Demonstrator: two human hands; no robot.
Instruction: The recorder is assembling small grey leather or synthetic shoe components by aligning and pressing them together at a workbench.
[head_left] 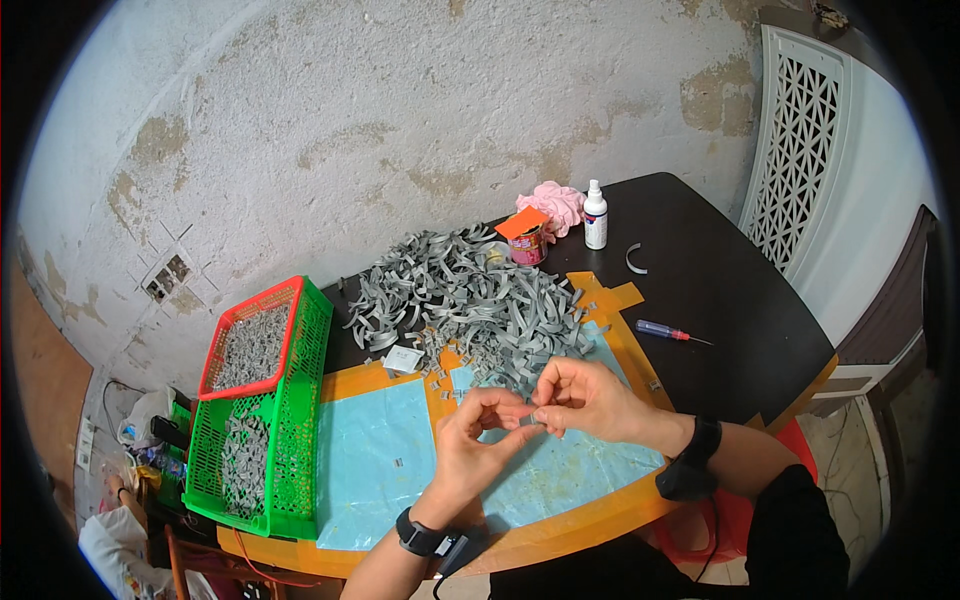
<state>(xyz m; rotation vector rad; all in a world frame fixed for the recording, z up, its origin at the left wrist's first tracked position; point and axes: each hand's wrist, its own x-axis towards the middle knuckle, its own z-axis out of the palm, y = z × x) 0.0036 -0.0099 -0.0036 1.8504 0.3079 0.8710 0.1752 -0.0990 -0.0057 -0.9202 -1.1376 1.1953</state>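
Note:
My left hand [474, 450] and my right hand [592, 402] meet above the blue sheet [365, 465], thumbs and fingertips pinched together. Between them is a small grey piece [534, 420], mostly covered by the fingers; its exact kind cannot be made out. Just beyond my hands lies a big heap of curved grey strips [450, 285], with smaller grey bits [480, 360] along its near edge. One loose grey bit [398, 463] rests on the blue sheet, left of my left hand.
At the left stand a green basket [318, 330] and a red basket [296, 330], both holding grey bits. A white bottle [595, 220], pink cloth [560, 205], can [528, 248] and screwdriver [662, 330] are on the dark table [715, 260]. Another person's arm [130, 503] shows lower left.

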